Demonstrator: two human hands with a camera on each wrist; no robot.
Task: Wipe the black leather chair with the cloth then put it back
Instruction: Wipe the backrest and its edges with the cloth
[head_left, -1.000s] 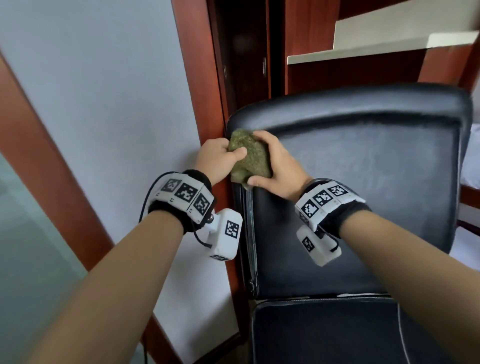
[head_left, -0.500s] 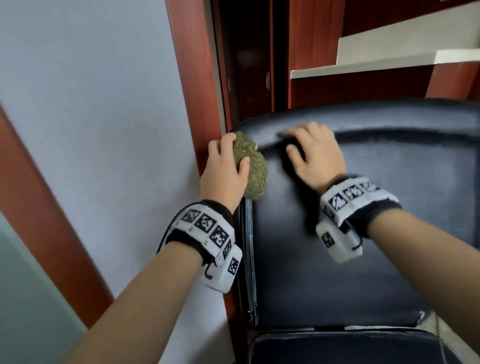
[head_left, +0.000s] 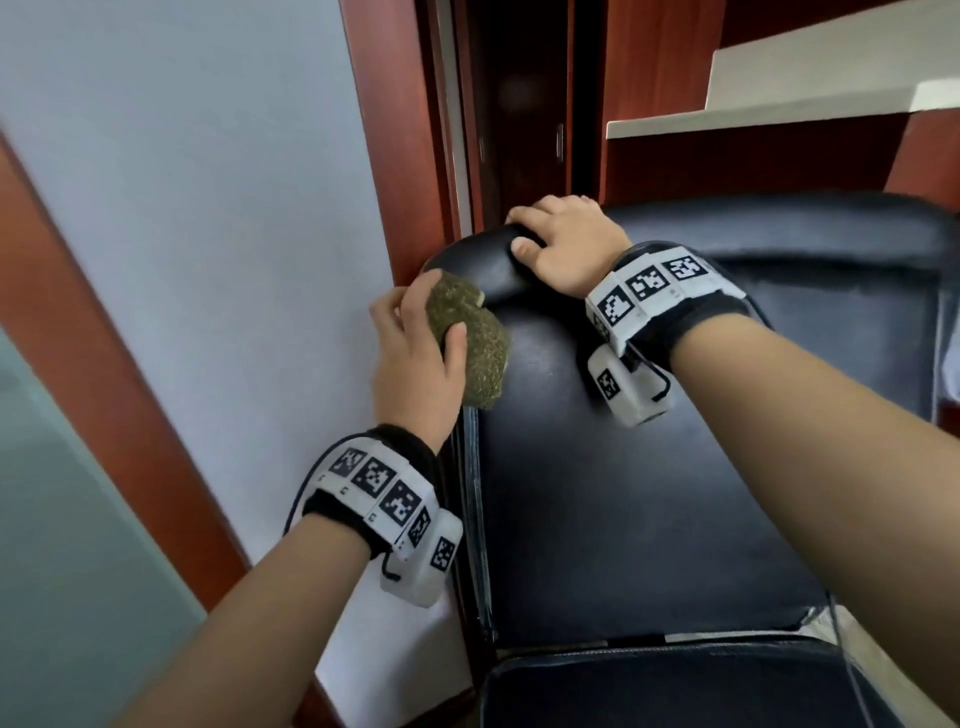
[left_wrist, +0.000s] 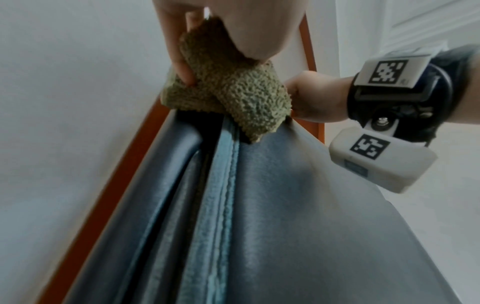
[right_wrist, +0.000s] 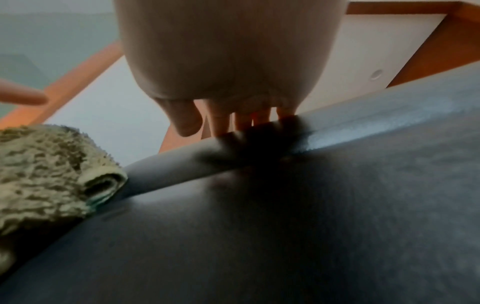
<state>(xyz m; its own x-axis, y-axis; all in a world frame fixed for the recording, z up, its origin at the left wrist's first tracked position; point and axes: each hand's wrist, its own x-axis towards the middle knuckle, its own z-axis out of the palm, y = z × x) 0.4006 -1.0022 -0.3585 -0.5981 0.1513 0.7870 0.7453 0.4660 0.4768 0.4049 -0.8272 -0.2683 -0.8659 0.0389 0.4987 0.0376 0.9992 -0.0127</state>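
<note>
Two hands engaged: left hand (head_left: 415, 358) grips the bunched green cloth (head_left: 470, 348) at center frame, touching the black leather chair (head_left: 623, 493) backrest's left edge. Right hand (head_left: 566, 244) fingers curl over the top roll, steadying. Wipe downward along the seam with even pressure, keeping the chair braced.

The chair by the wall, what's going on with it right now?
A person is wiping the black leather chair. The left hand grips a bunched green cloth against the upper left edge of the backrest. The right hand rests over the top roll of the backrest, fingers curled on it, apparently steadying the chair.
</note>
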